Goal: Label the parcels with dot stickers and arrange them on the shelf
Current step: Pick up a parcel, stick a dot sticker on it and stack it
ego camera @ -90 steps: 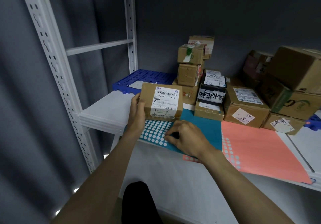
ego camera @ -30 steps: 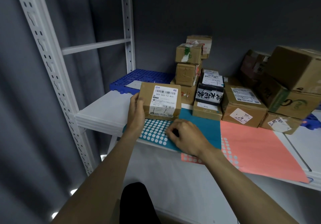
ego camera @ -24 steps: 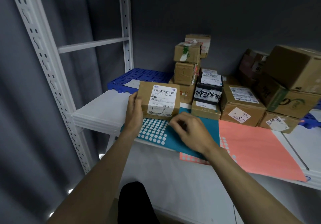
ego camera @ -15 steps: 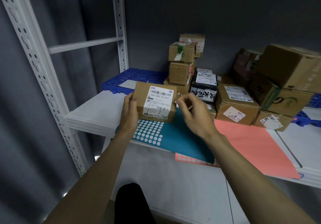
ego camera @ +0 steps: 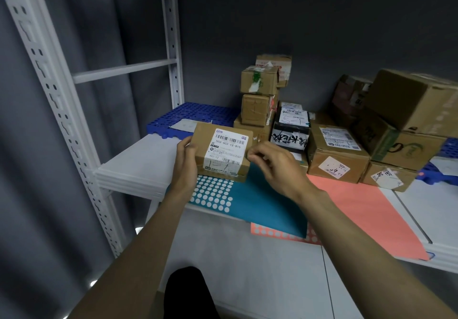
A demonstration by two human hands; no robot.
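A small brown parcel point(ego camera: 223, 151) with a white barcode label stands tilted on the white shelf point(ego camera: 138, 160), its lower edge over the teal dot-sticker sheet point(ego camera: 247, 202). My left hand point(ego camera: 184, 162) grips the parcel's left side. My right hand point(ego camera: 270, 165) is at the parcel's right edge, fingertips curled and pinched together against the box; any sticker between them is too small to see. A coral sticker sheet point(ego camera: 359, 209) lies to the right, partly under the teal one.
Several brown parcels are stacked at the back point(ego camera: 259, 95) and right point(ego camera: 406, 120), with a black-wrapped parcel point(ego camera: 291, 135) between them. Blue plastic grid mats point(ego camera: 188, 115) lie at the rear. A white upright post point(ego camera: 49, 110) stands at the left.
My right hand lifted off the teal sticker sheet and moved up to the parcel's right edge. My left hand kept holding the parcel. The camera shifted slightly.
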